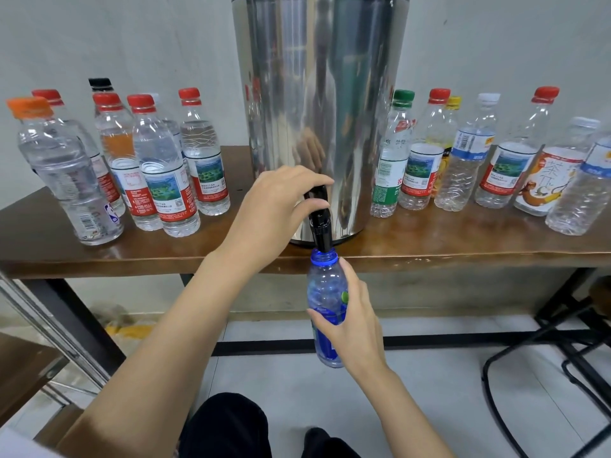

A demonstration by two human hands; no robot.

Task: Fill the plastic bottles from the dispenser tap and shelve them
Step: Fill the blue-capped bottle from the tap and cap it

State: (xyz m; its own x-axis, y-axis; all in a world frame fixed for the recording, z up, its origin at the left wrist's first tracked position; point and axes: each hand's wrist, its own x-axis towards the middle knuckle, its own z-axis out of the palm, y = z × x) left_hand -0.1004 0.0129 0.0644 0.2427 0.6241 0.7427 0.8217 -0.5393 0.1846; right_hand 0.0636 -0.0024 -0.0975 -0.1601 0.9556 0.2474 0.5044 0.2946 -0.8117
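A tall steel dispenser (pixel 317 104) stands on the brown table (pixel 429 239), its black tap (pixel 320 229) hanging over the front edge. My left hand (pixel 277 203) grips the tap's lever from above. Right under the spout, my right hand (pixel 350 322) holds an uncapped blue plastic bottle (pixel 325 289) by its middle, its mouth touching the spout. How much water is in the bottle cannot be told.
Several capped bottles with water (pixel 158 166) stand on the table left of the dispenser. Several more capped bottles (pixel 463 160) stand to its right. A black metal frame (pixel 542 352) sits on the floor at right, a metal rack (pixel 49 328) at left.
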